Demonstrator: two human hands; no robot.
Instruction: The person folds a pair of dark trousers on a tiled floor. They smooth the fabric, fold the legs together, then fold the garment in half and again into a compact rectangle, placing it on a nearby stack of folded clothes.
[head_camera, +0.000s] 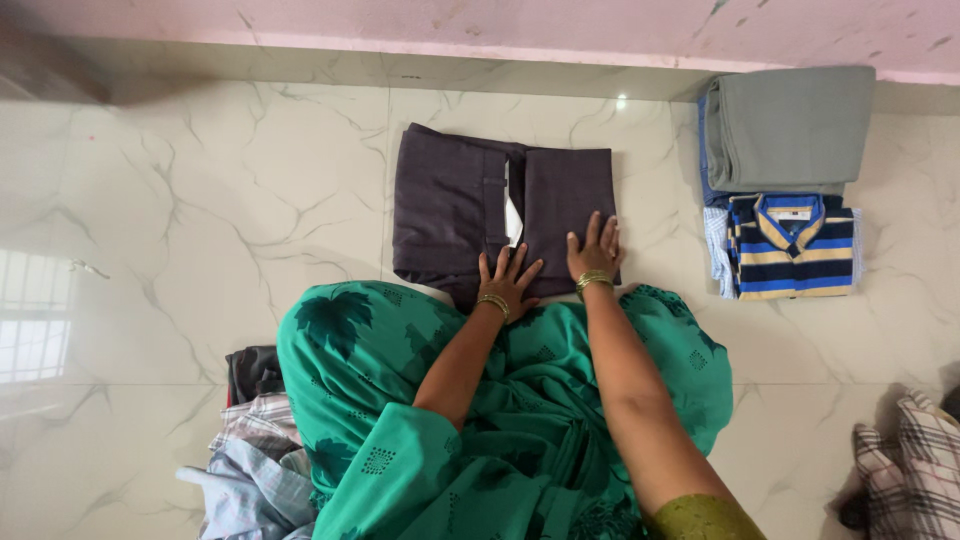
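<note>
While both hands press flat, the scene runs as follows, left to right. Far left: bare marble floor (180, 200), wide and unoccupied up to the pink wall edge. Near left: heap of unfolded clothes (250, 450), checked and pale blue, tucked against the green garment on the person's lap. Centre: folded dark trousers (450, 200), squared on the floor, white label showing at the fold, near edge touching the lap. Left hand (508, 275): fingers spread, palm down on the near edge of the trousers, grasping nothing. Right hand (595, 250): flat and spread on the near right corner, also grasping nothing. Floor strip between trousers and stack: clear. Far right: folded grey cloth (790, 125) with folded striped shirt (792, 245) just near of it, edges aligned. Near right corner: checked fabric (915, 455), partly cut off.
</note>
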